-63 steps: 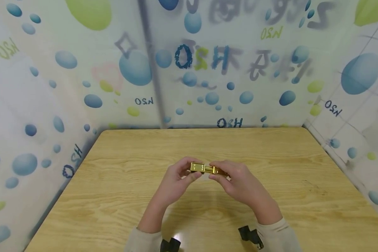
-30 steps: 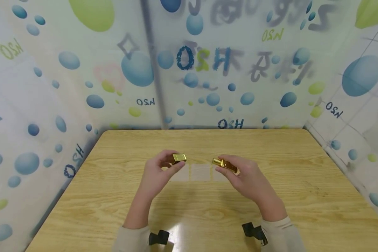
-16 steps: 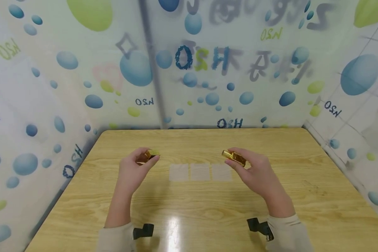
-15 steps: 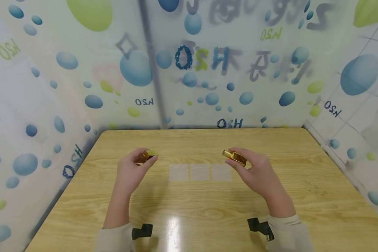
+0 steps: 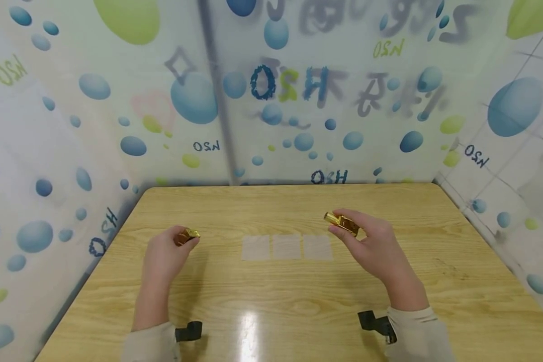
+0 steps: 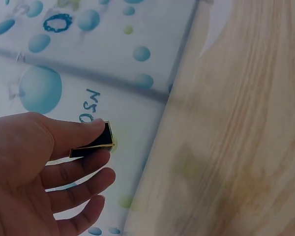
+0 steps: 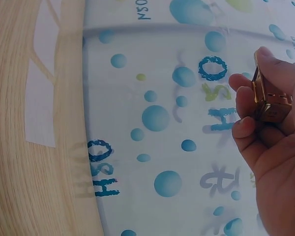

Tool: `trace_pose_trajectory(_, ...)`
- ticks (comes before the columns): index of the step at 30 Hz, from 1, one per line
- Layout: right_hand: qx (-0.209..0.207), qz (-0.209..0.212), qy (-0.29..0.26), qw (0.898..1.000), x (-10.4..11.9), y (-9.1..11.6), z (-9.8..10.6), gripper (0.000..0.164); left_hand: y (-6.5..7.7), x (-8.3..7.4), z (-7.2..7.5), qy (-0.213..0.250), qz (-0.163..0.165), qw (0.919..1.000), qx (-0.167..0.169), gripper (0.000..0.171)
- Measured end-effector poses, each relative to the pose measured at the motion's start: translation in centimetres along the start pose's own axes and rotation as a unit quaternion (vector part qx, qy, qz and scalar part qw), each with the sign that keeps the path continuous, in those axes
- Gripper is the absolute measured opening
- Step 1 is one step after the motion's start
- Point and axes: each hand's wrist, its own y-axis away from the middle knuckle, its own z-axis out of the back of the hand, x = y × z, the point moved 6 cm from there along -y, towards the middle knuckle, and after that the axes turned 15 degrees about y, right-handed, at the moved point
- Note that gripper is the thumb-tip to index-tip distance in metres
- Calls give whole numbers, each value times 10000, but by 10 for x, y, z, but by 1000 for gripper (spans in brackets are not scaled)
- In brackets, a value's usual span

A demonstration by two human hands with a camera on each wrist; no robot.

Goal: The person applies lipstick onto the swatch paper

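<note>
On the left side of the head view, my left hand point(image 5: 160, 254) pinches a small gold lipstick cap point(image 5: 190, 234) between thumb and fingers, above the table. In the left wrist view this cap point(image 6: 107, 136) shows dark faces with gold edges, and the other fingers curl loosely below it. My right hand point(image 5: 380, 246) holds the gold lipstick tube point(image 5: 347, 225) over the table, its round gold neck bare and pointing up to the left. In the right wrist view, thumb and fingertips grip the tube point(image 7: 273, 108) by its boxy body, partly hidden by the fingers.
Three pale square patches, left point(image 5: 255, 248), middle point(image 5: 286, 247) and right point(image 5: 318, 247), lie in a row on the wooden table point(image 5: 289, 296) between the hands. A wall covering point(image 5: 271, 171) with printed bubbles stands behind the table and along both sides.
The cap and tube were joined and have come apart. My left hand has carried the cap far left, dropping slightly of late. My right hand has moved the tube right and slightly farther away.
</note>
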Motion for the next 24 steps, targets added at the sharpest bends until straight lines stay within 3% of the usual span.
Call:
trace_pose_trajectory(5, -63, 103, -53, 9999, 0, 0, -1, 30, -2, 18, -1, -114, 316, 9991, 246, 48)
trace_pose_trajectory(9, -87, 136, -114, 9998, 0, 1, -1, 39, -4, 29, -3, -35, 656, 9971, 391, 46)
trace_pose_trajectory(14, -75, 101, -96, 9999, -1, 1, -2, 33, -6, 37, -5, -180, 884, 9944, 548, 42)
trace_pose_trajectory(24, -57, 132, -79, 9999, 0, 2, -4, 46, -1, 42, -4, -648, 1155, 9904, 406, 34)
